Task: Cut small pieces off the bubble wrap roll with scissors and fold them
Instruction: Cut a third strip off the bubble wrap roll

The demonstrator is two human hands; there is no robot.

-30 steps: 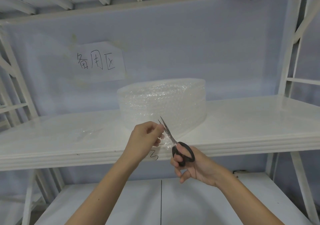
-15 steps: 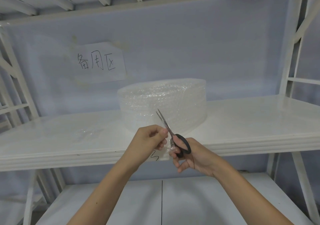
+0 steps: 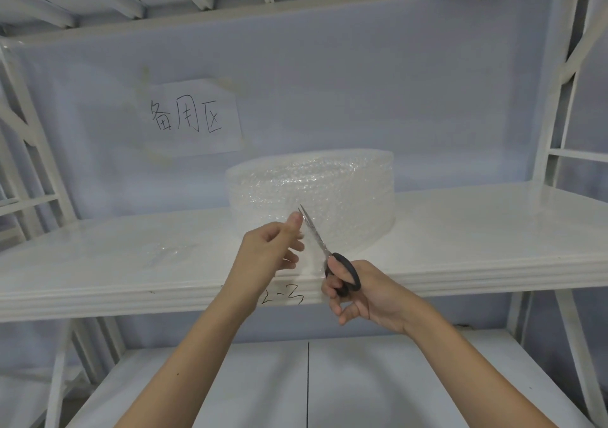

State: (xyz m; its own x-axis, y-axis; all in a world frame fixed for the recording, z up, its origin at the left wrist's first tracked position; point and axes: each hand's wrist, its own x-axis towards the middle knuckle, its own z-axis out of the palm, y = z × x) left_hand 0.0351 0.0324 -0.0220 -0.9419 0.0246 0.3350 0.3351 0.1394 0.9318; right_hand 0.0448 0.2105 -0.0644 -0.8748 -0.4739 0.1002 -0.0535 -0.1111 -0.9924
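White metal shelving (image 3: 460, 230) fills the head view, backed by a pale lilac wall that carries a taped paper sign (image 3: 194, 120) with three handwritten characters, up and to the left of centre. On the middle shelf, towards the far side and roughly central, stands the bubble wrap roll (image 3: 329, 190), lying flat on its end so the coiled layers show at the top. A loose tail of wrap (image 3: 311, 240) runs from the roll's near side down towards the shelf's front edge, between the two hands. The left hand (image 3: 266, 256) is raised just left of this tail, its thumb and forefinger pressed together and pinching the wrap's edge, while the other fingers are loosely curled below. The right hand (image 3: 358, 291) is lower and to the right, in front of the shelf's front lip, its fingers hooked through the black handles of the scissors (image 3: 324, 248). Their blades point up and to the left, lying close together along the tail of wrap, with the tip just beside the left thumb. A small clear scrap of wrap (image 3: 164, 250) lies on the shelf well to the left. Handwritten marks (image 3: 283, 297) sit on the shelf's front lip between the wrists, and a lower shelf (image 3: 230, 394) spreads beneath the forearms.
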